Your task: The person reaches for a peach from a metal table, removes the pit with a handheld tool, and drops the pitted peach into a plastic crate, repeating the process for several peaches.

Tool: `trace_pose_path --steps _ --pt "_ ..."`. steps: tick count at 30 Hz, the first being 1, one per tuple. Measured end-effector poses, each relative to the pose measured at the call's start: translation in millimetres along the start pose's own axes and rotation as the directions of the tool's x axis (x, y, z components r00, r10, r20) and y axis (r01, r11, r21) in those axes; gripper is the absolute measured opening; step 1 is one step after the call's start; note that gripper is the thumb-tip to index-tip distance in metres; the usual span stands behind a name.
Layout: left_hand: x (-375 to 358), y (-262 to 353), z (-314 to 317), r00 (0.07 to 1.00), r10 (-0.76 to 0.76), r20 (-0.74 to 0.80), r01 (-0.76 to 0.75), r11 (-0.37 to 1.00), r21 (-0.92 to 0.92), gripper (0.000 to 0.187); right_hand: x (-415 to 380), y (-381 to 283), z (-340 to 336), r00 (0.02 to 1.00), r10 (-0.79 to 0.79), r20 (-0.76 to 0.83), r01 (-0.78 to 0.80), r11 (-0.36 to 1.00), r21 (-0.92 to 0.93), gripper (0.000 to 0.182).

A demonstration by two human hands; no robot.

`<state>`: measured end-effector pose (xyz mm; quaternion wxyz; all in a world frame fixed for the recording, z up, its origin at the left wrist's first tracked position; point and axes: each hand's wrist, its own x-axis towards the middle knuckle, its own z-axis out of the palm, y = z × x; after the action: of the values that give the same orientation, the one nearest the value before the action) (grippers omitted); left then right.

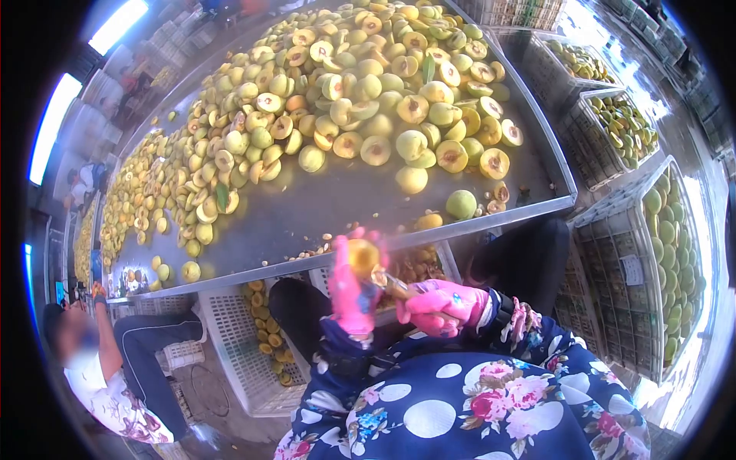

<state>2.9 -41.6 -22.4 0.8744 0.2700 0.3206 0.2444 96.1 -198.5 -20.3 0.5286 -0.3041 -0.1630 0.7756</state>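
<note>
My left hand (351, 300), in a pink glove, is closed around a yellow peach half (363, 256) just past the table's front edge. In my right hand (446, 308), also pink-gloved, is a small pitting tool (399, 288); its tip meets the near side of the peach, where something brownish, perhaps the stone, shows. Motion blurs the left fingers, and the tool's exact shape is hard to make out. Beyond my hands, a heap of halved peaches (337, 107) covers much of the metal table (307, 207). One greenish peach (461, 204) lies near the front edge.
Below the table edge stands a white crate (238, 360) with peach halves along one side. Brownish pieces (422, 264) fill a container under my hands. Crates of fruit (621, 284) stand at the right. A co-worker (115, 376) sits at the left. The table has a raised metal rim (529, 208).
</note>
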Motion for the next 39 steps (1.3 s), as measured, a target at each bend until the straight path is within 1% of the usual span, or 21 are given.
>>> trace_pose_path --steps 1,2,4,5,6,7,8,10,12,14,16,18,20,21,24,25,26,28,31,37,39 --pt "4 10 -17 0.997 0.081 0.011 -0.081 0.997 -0.014 0.037 1 -3 -11 0.995 0.069 0.068 -0.065 0.996 -0.058 0.025" --pt "3 24 -27 0.949 0.313 -0.027 -0.304 0.937 0.173 0.034 9 16 -27 0.998 -0.061 -0.033 0.043 0.917 -0.397 0.026" --pt "-3 70 -57 0.833 0.554 -0.001 -0.423 0.637 0.645 0.03 28 58 -57 0.922 -0.382 -0.065 0.107 0.413 -0.905 0.03" --pt "-6 95 -72 0.811 0.583 -0.046 -0.334 0.526 0.782 0.026 17 19 -28 0.951 -0.014 -0.308 -0.292 0.273 -0.916 0.035" --pt "-3 119 -95 0.765 0.63 0.132 -0.207 0.047 0.977 0.031 18 23 -32 0.953 -0.062 -0.296 -0.267 0.287 -0.92 0.034" --pt "-2 139 -114 0.786 0.575 0.228 -0.038 -0.324 0.945 0.036 18 33 -40 0.952 -0.108 -0.285 -0.242 0.298 -0.923 0.034" --pt "-2 152 -114 0.8 0.541 0.261 0.053 -0.495 0.867 0.039 19 35 -42 0.95 -0.152 -0.272 -0.217 0.307 -0.927 0.034" --pt "16 167 -99 0.814 0.5 0.296 -0.061 -0.432 0.9 0.044 21 34 -44 0.951 -0.124 -0.283 -0.229 0.335 -0.914 0.035" --pt "57 171 -73 0.894 0.403 0.196 -0.199 -0.037 0.979 0.049 21 35 -45 0.939 -0.109 -0.326 -0.26 0.395 -0.881 0.035" --pt "111 163 -50 0.91 0.292 0.295 -0.33 0.08 0.94 0.054 22 38 -49 0.941 -0.176 -0.288 -0.202 0.391 -0.898 0.034" --pt "190 143 -55 0.832 0.332 0.445 -0.438 -0.101 0.893 0.056 24 53 -65 0.945 -0.214 -0.248 -0.129 0.454 -0.882 0.035" --pt "215 124 -20 0.82 0.295 0.49 -0.362 -0.396 0.844 0.056 19 29 -51 0.938 -0.163 -0.306 -0.221 0.398 -0.89 0.035" --pt "226 100 -7 0.885 0.266 0.382 -0.182 -0.557 0.811 0.061 18 28 -52 0.925 -0.166 -0.343 -0.258 0.388 -0.885 0.033" --pt "229 98 -1 0.913 0.269 0.307 -0.085 -0.61 0.788 0.06 17 26 -52 0.921 -0.13 -0.368 -0.267 0.478 -0.837 0.035" --pt "231 107 -28 0.905 0.185 0.384 -0.371 -0.102 0.923 0.053 10 4 -39 0.92 -0.039 -0.39 -0.306 0.551 -0.777 0.035" --pt "210 113 -20 0.983 0.067 0.169 -0.181 0.383 0.906 0.045 6 -4 -33 0.926 -0.021 -0.378 -0.271 0.661 -0.7 0.034" --pt "198 120 -31 0.976 -0.159 0.149 0.052 0.833 0.551 0.042 2 -12 -25 0.933 -0.004 -0.361 -0.232 0.759 -0.608 0.032" --pt "155 122 -36 0.907 -0.282 0.313 0.225 0.952 0.207 0.046 3 -15 -21 0.946 -0.023 -0.323 -0.143 0.864 -0.482 0.028" --pt "95 109 -21 0.853 -0.333 0.402 0.365 0.931 -0.004 0.053 12 -23 -11 0.941 -0.147 -0.306 -0.019 0.878 -0.479 0.028" --pt "41 69 -16 0.925 -0.246 0.289 0.247 0.968 0.033 0.05 19 -32 12 0.85 -0.456 -0.265 0.102 0.636 -0.765 0.027" --pt "27 61 -6 0.942 -0.232 0.241 0.242 0.97 -0.011 0.048 17 -31 18 0.841 -0.445 -0.308 0.112 0.7 -0.706 0.027"
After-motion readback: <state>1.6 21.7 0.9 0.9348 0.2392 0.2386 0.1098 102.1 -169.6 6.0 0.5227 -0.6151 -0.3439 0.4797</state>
